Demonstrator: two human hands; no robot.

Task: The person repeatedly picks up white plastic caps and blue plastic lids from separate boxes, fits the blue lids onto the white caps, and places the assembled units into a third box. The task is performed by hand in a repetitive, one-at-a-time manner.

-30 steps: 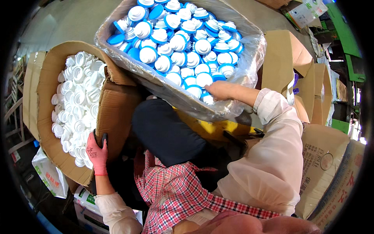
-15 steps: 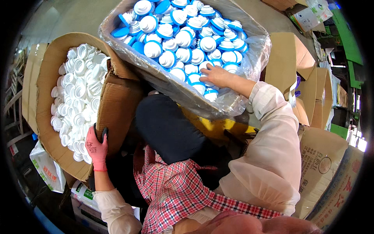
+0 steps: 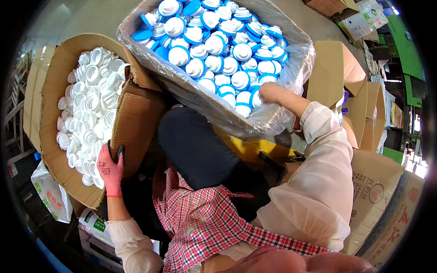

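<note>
This looks like a factory workshop: big cartons [image 3: 139, 120] of loose white caps [image 3: 92, 101] and blue-rimmed plastic pieces [image 3: 215, 44], grey floor [image 3: 75, 23], green metal panels [image 3: 406, 48].

From here I see the left hand [image 3: 110, 169] gloved in pink, pointing forward, thumb parted from the fingers. The bare right hand [image 3: 272, 93] reaches inward, fingertips hidden, the right arm [image 3: 314, 182] bent.

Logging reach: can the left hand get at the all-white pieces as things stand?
Probably yes: the left hand holds the rim of the cardboard box, beside the all-white pieces, and the open top leaves them uncovered.
</note>
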